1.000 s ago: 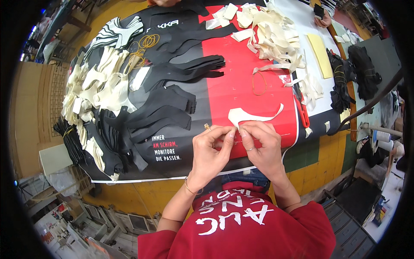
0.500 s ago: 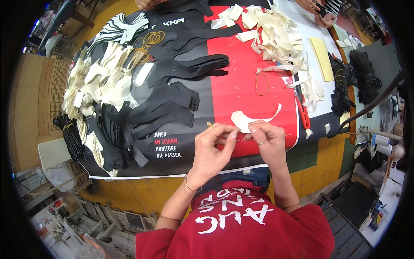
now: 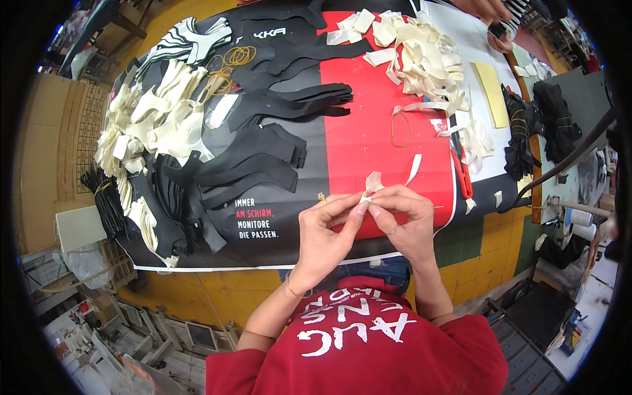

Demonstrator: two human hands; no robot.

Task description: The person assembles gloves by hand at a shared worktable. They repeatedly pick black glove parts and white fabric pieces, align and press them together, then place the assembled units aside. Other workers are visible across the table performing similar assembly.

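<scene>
Over the red part of the table cover, near its front edge, my left hand [image 3: 329, 230] and my right hand [image 3: 403, 214] meet fingertip to fingertip. Both pinch a small cream fabric piece [image 3: 373, 182]. Its wider end stands up between the fingers, and a thin tail [image 3: 414, 168] shows beyond my right hand. The part right between the fingertips is mostly hidden. A ring is on a finger of each hand, and a bracelet circles my left wrist.
Cream fabric pieces [image 3: 421, 62] heap at the far right, more [image 3: 171, 122] at left. Black fabric strips [image 3: 263, 158] lie left of my hands. Beyond are a rubber band [image 3: 401, 129], red-handled tool [image 3: 464, 178] and yellow pad [image 3: 490, 95]. Another person's hand [image 3: 498, 41] is at the far right.
The fabric's wide end, lying flatter before, is now gathered upright between my fingertips. My right hand has shifted slightly left, closer to my left hand.
</scene>
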